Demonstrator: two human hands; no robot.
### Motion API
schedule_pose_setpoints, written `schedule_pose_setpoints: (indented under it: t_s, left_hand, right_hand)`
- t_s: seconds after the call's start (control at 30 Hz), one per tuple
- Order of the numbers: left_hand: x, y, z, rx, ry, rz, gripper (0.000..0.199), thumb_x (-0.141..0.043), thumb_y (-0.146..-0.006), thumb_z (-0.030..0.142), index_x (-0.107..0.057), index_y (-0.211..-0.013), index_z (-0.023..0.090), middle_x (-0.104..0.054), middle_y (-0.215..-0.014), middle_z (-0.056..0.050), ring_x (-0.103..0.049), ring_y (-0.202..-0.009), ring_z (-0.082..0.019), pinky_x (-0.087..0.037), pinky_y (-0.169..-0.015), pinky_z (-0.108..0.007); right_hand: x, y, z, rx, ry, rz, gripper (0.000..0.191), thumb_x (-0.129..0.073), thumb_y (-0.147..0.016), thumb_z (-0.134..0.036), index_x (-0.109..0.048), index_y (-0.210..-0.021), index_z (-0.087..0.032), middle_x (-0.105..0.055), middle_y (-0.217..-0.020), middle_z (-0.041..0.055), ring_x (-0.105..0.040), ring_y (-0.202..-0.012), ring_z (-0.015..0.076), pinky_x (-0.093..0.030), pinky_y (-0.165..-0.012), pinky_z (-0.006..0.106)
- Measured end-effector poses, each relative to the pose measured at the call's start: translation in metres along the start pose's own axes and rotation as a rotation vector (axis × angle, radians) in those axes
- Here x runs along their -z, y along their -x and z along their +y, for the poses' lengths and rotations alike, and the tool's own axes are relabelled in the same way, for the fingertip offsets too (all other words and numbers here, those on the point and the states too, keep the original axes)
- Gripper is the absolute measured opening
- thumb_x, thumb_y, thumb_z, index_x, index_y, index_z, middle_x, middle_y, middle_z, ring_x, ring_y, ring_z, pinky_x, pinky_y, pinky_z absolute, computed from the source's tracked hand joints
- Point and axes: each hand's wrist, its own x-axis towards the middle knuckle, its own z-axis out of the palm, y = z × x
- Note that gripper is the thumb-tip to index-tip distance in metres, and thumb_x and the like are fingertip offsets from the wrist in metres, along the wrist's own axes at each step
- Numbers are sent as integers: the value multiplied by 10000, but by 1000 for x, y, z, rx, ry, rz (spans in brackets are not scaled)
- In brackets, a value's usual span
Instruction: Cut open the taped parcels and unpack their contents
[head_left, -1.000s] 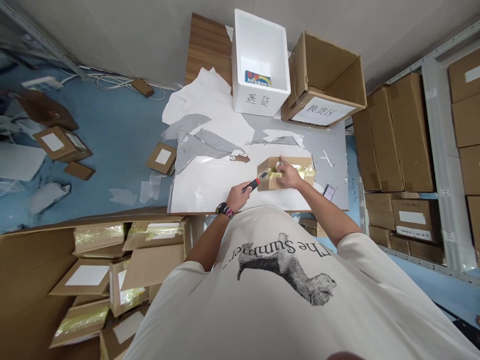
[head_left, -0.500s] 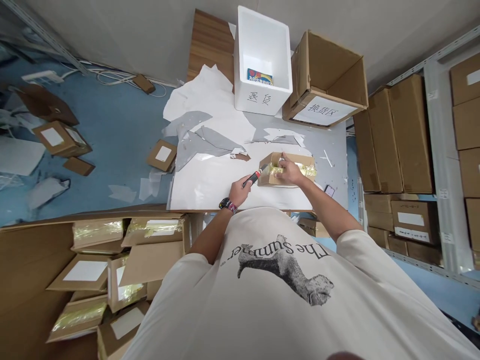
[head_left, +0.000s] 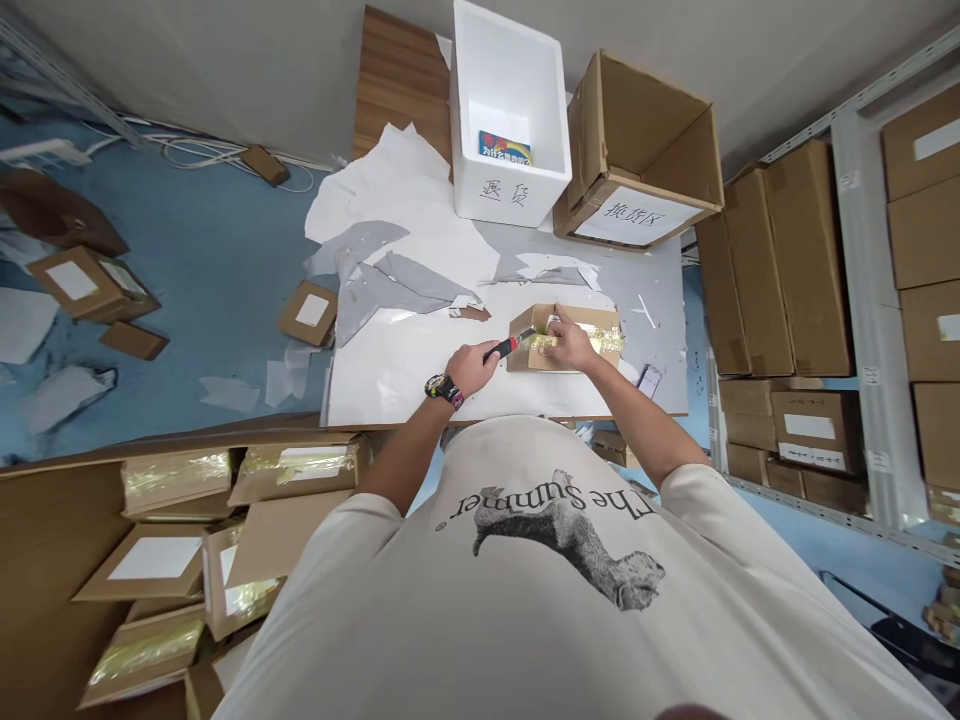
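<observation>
Blue floor [head_left: 210, 240] well to the left of the fingers, strewn with flattened cardboard and paper offcuts. Steel shelving [head_left: 847, 300] loaded with brown cartons to the right of the fingers; a heap of taped cartons [head_left: 172, 530] behind and left of them, low beside the torso. Well beyond the fingers, at the far end of the tabletop [head_left: 660, 330], a white foam box [head_left: 487, 195] with a printed card inside and, just beside it, an open brown carton [head_left: 637, 150] with a white label. Between those boxes and the fingers, torn white and grey sheets.

Directly under the fingers of the right hand [head_left: 570, 343], a small cardboard carton [head_left: 600, 325], lying flat near the tabletop's near edge and banded with shiny gold tape [head_left: 604, 342]. Those fingers apart and pressed down on the carton's top, not closed around it. Just left of them, the left hand [head_left: 471, 367], its fingers clamped around the handle of a red-and-black utility knife [head_left: 510, 346]. Knife tip just beside the right hand's fingers, over the taped carton and further in from the carton's left edge than a second ago, so blade and tape now meeting rather than merely near. On the left wrist, a black wristwatch [head_left: 442, 390] with a patterned strap.
</observation>
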Motion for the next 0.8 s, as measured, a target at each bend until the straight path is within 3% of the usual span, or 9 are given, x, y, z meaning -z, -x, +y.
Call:
schedule_pose_setpoints:
  t_s: [0.17, 0.27, 0.37, 0.47, 0.57, 0.67, 0.73, 0.8]
  left_hand:
    - [9, -15, 26, -3, -221, -37, 449, -616, -1119, 378, -851, -1491, 289, -863, -1129, -190, -786, -1035, -399, -520, -917, -427]
    - [7, -15, 38, -32, -280, -62, 471, -570, -1147, 366, -804, -1541, 259, -853, -1132, -210, -796, -1057, -405, -519, -946, -443]
    - [3, -4, 39, -26, -322, -76, 476, -535, -1167, 366, -766, -1571, 262, -855, -1132, -205, -804, -1056, -391, -520, -950, -435]
    - [-1, 6, 35, -4, -316, -48, 488, -526, -1175, 367, -732, -1605, 261, -857, -1148, -206, -809, -1057, -384, -521, -952, -431]
    - [-5, 7, 33, 2, -290, -17, 502, -521, -1178, 357, -727, -1627, 267, -863, -1197, -207, -810, -1046, -376, -515, -936, -424]
    - [-9, 3, 32, 25, -279, -9, 503, -521, -1183, 375, -755, -1619, 289, -873, -1172, -190, -808, -1023, -373, -504, -898, -409]
    - [-11, 2, 32, 58, -263, 6, 508, -526, -1183, 395, -767, -1621, 303, -874, -1131, -177, -806, -1011, -371, -498, -873, -396]
    - [-13, 4, 30, 83, -234, 21, 512, -535, -1180, 407, -773, -1625, 316, -877, -1119, -166, -804, -1006, -370, -497, -858, -386]
  right_hand:
    - [3, 0, -4, -14, 7, -14, 331, -906, -811, -401, -601, -878, -293, -488, -1925, 130, -835, -1164, 426, -660, -967, 556]
    - [3, 1, -8, -24, 42, -29, 321, -892, -836, -384, -588, -887, -293, -416, -1964, 126, -833, -1192, 442, -657, -993, 575]
    - [1, 5, -11, -7, 60, -36, 326, -875, -853, -369, -558, -878, -294, -356, -1992, 106, -779, -1354, 483, -625, -1106, 662]
    - [-1, 10, -13, 33, 39, 2, 253, -835, -870, -364, -596, -913, -293, -440, -1953, 118, -654, -1550, 515, -493, -1263, 819]
    - [-5, 14, -15, 11, 72, 67, 196, -809, -905, -370, -689, -1035, -285, -549, -1856, 165, -609, -1577, 511, -326, -1366, 892]
    - [-13, 15, -19, 6, 149, 147, 292, -817, -936, -406, -760, -1185, -266, -652, -1667, 214, -577, -1546, 516, -191, -1433, 877]
    - [-22, 15, -22, 10, 152, 204, 350, -805, -958, -460, -783, -1244, -258, -687, -1525, 224, -563, -1497, 522, -209, -1433, 859]
    - [-32, 13, -26, -7, 121, 241, 374, -757, -988, -503, -794, -1267, -257, -681, -1436, 217, -561, -1437, 514, -311, -1390, 841]
